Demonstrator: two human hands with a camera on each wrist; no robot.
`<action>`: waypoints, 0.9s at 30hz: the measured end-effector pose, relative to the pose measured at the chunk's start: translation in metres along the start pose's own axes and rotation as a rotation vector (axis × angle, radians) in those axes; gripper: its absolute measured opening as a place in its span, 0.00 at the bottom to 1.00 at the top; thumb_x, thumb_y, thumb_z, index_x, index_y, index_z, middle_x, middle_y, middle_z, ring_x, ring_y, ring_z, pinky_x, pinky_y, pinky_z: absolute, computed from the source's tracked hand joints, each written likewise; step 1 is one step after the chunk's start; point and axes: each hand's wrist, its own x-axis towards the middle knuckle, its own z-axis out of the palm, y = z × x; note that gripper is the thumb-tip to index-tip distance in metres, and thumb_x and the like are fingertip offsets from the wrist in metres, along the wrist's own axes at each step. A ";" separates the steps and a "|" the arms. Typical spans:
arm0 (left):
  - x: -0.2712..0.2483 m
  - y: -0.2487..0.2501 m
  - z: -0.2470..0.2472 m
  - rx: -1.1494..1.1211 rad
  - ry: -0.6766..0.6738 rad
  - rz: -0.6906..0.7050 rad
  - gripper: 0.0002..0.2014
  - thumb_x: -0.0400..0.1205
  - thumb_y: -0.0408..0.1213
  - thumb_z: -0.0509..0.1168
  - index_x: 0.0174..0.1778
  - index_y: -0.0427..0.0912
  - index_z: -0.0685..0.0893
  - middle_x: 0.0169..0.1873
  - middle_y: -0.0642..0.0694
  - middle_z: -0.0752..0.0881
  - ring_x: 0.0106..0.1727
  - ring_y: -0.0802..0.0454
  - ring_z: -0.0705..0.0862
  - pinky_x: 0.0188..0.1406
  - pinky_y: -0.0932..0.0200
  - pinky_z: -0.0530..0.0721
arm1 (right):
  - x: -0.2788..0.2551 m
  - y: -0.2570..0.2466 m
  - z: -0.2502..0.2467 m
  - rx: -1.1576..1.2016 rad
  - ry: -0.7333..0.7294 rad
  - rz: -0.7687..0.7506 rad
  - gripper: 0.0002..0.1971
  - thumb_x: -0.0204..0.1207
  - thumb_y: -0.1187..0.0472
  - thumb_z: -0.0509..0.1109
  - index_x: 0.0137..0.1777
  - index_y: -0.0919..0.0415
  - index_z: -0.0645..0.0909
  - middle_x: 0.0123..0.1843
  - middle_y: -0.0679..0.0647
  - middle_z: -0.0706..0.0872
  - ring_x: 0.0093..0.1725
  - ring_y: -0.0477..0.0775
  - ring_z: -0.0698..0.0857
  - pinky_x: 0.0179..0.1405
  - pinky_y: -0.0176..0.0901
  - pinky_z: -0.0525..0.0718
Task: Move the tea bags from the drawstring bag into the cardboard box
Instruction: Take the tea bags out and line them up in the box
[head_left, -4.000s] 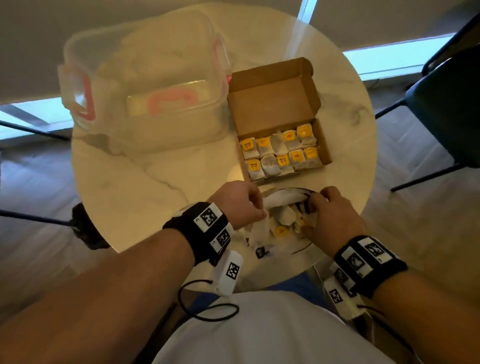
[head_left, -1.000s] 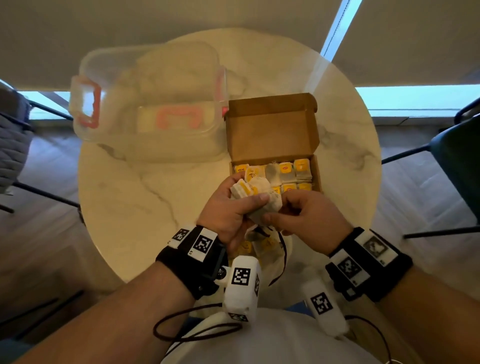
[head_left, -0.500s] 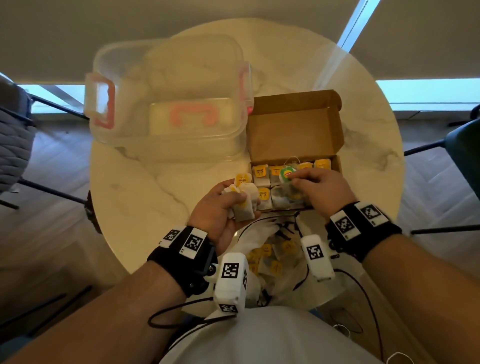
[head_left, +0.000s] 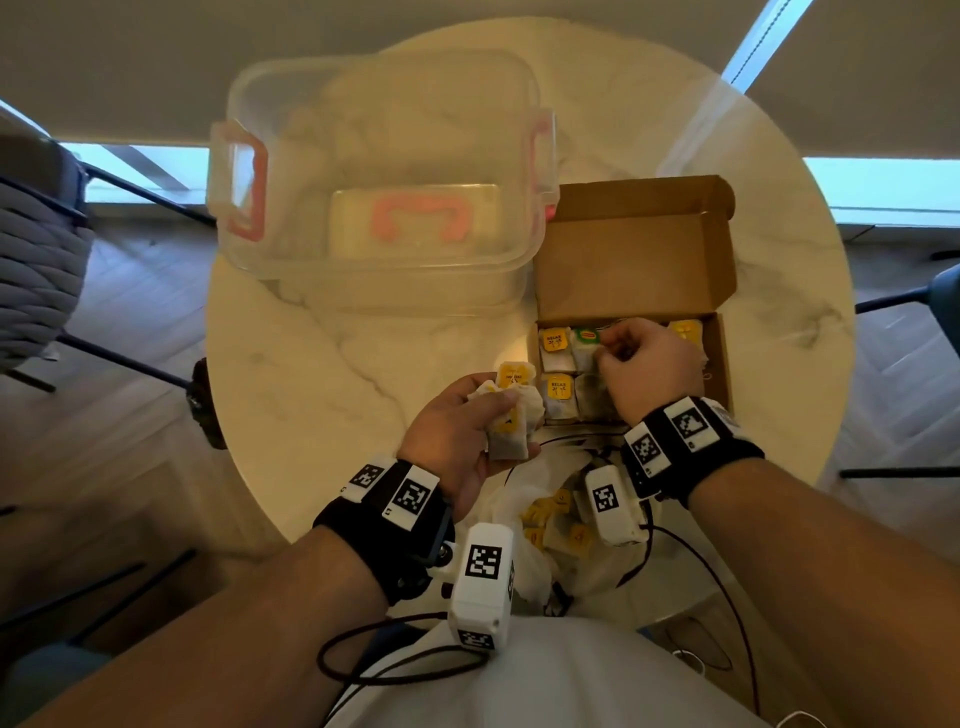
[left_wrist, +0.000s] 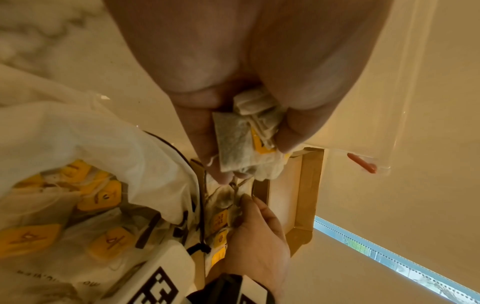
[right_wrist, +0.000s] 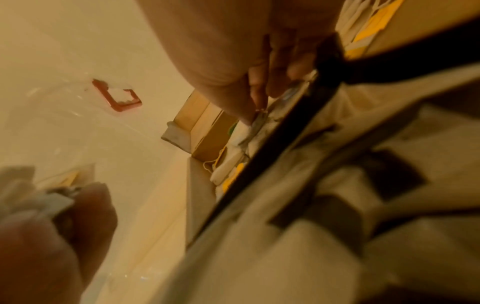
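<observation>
The left hand (head_left: 457, 441) hovers beside the cardboard box (head_left: 719, 358), fingers curled around a bunch of tea bags (head_left: 511, 415); the right hand (head_left: 649, 364) reaches into the box, apparently pinching one green-tagged bag (head_left: 586, 345).

The head view looks steeply down from above the person onto the round tabletop (head_left: 322, 395), both forearms reaching away from the near edge. The left wrist view sits close behind the left hand (left_wrist: 233, 82), facing along it toward the cardboard box (left_wrist: 306, 185) and the drawstring bag (left_wrist: 103, 144). The right wrist view, blurred, looks along the right hand (right_wrist: 233, 61) from very near. All three views share the cardboard box; each wrist view also catches the opposite hand.
</observation>
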 end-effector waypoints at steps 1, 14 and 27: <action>0.000 0.000 -0.001 0.002 -0.003 -0.001 0.05 0.84 0.29 0.67 0.53 0.42 0.85 0.55 0.34 0.88 0.52 0.35 0.87 0.39 0.45 0.91 | -0.001 0.001 0.000 -0.006 0.032 -0.047 0.07 0.74 0.56 0.75 0.52 0.48 0.88 0.47 0.45 0.87 0.45 0.49 0.85 0.47 0.42 0.83; -0.002 0.000 0.017 0.060 -0.057 0.028 0.04 0.84 0.31 0.68 0.53 0.43 0.86 0.47 0.39 0.89 0.42 0.44 0.88 0.37 0.49 0.91 | -0.019 -0.009 -0.030 0.157 -0.238 -0.187 0.10 0.80 0.43 0.71 0.53 0.45 0.90 0.47 0.44 0.92 0.49 0.47 0.88 0.48 0.45 0.87; -0.002 -0.003 0.037 0.209 -0.154 0.034 0.13 0.83 0.25 0.68 0.62 0.39 0.81 0.53 0.39 0.87 0.44 0.45 0.90 0.37 0.46 0.93 | -0.047 -0.010 -0.058 1.028 -0.478 0.162 0.03 0.83 0.70 0.69 0.51 0.63 0.82 0.49 0.61 0.92 0.50 0.59 0.92 0.46 0.53 0.92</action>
